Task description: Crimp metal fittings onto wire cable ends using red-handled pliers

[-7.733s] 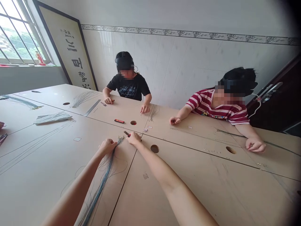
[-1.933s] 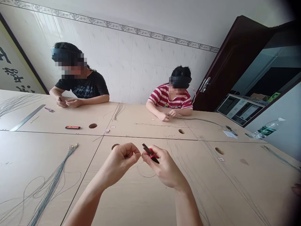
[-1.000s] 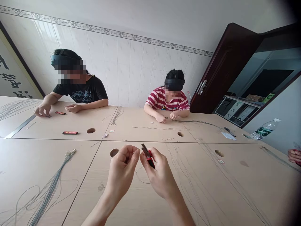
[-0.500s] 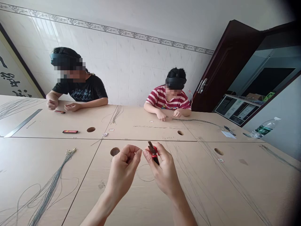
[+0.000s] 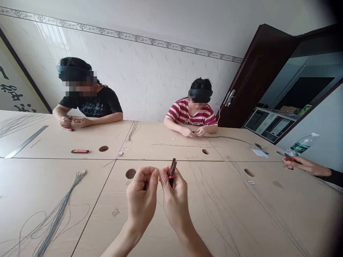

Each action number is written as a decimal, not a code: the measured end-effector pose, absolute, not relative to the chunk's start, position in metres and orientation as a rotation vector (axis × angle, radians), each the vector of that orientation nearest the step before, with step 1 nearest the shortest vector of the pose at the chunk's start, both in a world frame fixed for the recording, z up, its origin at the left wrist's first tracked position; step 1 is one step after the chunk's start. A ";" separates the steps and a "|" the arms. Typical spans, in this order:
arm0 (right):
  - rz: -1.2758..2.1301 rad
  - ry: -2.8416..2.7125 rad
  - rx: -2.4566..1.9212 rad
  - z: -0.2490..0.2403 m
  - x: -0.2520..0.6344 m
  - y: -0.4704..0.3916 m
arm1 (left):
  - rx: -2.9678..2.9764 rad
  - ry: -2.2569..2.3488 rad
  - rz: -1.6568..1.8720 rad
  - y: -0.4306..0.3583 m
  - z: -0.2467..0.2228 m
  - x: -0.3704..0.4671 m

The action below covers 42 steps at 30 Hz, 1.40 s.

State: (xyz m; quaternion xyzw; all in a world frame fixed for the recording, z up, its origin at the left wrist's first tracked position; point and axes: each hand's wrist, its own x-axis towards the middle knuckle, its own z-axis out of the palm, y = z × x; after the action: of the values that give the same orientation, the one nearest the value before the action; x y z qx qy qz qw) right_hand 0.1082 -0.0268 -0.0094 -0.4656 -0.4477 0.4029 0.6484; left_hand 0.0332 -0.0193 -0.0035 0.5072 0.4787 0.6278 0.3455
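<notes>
My left hand (image 5: 142, 194) is closed in a pinch, its thumb and finger tips meeting the tips of my right hand; what they pinch is too small to make out. In my right hand (image 5: 175, 201) are red-handled pliers (image 5: 173, 173), their dark jaws pointing up, while thumb and forefinger pinch beside them. A faint thin cord hangs just below the fingertips. Both hands are raised over the near part of the table (image 5: 102, 228).
A bundle of grey cords (image 5: 60, 210) with metal ends lies left; loose cords (image 5: 211, 192) lie right. Two people sit opposite. Another person's hand (image 5: 300, 164) holds a red-handled tool near a water bottle (image 5: 301, 144). A red lighter-like item (image 5: 79, 151) lies across the table.
My hands have drawn closer together and the pliers have turned more upright. Another person's hand has entered at the right. The people opposite have brought their hands together.
</notes>
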 end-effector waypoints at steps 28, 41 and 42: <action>1.104 -0.961 -0.948 -0.006 0.106 -0.030 | 0.887 0.867 1.339 -0.015 -0.002 0.022; 0.971 -0.988 -1.092 -0.007 0.110 -0.028 | 0.865 0.812 1.244 -0.012 0.005 0.016; 0.953 -0.994 -1.093 -0.007 0.111 -0.028 | 0.870 0.813 1.247 -0.012 0.005 0.016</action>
State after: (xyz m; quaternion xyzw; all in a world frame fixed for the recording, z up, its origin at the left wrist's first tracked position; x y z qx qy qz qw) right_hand 0.1109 -0.0278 -0.0068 -0.4787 -0.4353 0.4175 0.6380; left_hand 0.0155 -0.0119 0.0052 0.3830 0.3580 0.5489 0.6510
